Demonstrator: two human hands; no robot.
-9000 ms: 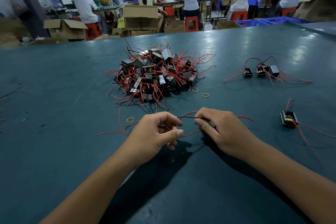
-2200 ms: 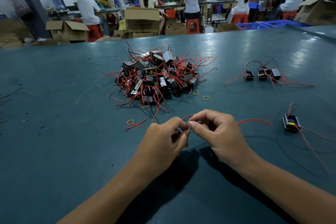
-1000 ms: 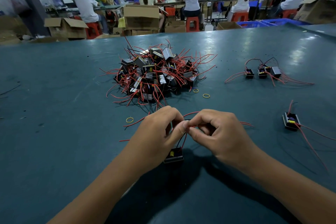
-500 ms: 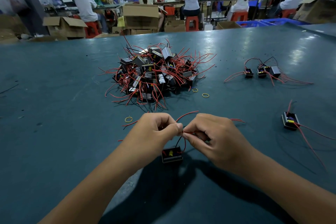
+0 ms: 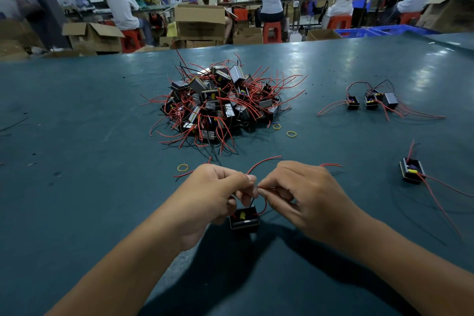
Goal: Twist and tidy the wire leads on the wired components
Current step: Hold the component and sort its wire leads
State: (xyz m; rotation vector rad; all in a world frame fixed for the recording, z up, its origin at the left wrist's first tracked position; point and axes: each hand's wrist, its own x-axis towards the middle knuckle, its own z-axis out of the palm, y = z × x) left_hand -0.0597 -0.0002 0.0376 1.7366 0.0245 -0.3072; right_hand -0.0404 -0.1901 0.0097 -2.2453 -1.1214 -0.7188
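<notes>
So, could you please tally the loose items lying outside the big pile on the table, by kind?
Wired components set aside on the right: 4 (three in a group, one alone)
Wired component hanging from the wires in both hands: 1
Yellow rubber bands: 3
Total: 8

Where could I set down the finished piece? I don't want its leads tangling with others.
Bare table lies left of the pile, and a strip lies between the group of three and the lone component. Crowded: around the pile, with rubber bands at its near edge, and between both hands.
</notes>
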